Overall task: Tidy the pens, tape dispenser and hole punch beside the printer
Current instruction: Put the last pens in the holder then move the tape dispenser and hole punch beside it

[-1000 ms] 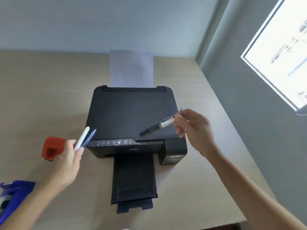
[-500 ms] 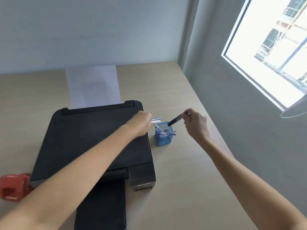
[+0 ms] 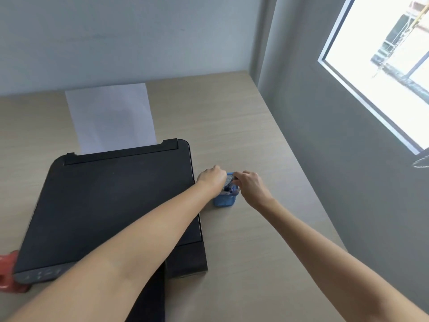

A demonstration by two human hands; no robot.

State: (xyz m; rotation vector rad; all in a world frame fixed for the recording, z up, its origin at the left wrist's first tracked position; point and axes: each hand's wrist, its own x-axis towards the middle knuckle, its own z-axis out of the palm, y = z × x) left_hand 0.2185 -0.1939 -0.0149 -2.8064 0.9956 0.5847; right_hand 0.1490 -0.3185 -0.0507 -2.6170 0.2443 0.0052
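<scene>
Blue mesh pen holder point(image 3: 224, 201): stands on the wooden desk point(image 3: 243, 140) just right of centre in the frame, just beside the right edge of the printer. Only its lower wall and part of the rim show; both hands cover the top.

Pens point(image 3: 229, 189): a few dark and blue barrels show inside the holder's mouth, between the two hands (blurred, number not clear).

Left hand point(image 3: 212, 177): reaches across the printer lid from the lower left of the frame, knuckles up, fingers curled down at the holder's left rim. Whether it grips a pen cannot be told; the fingertips are hidden.

Right hand point(image 3: 250, 184): comes in from the lower right, fingers bent and pinched together over the holder's right rim, touching or nearly touching the pens. What it holds, if anything, cannot be told.

Printer point(image 3: 111, 205): black, lid closed, fills the centre left of the frame; a white sheet of paper point(image 3: 109, 117) rises from its rear feed toward the upper left.

Red hole punch point(image 3: 9, 273): at the lower left edge of the frame, partly cut off, against the printer's front left corner, well apart from both hands.

Window point(image 3: 383, 66): bright, upper right of the frame, set in the grey wall.
</scene>
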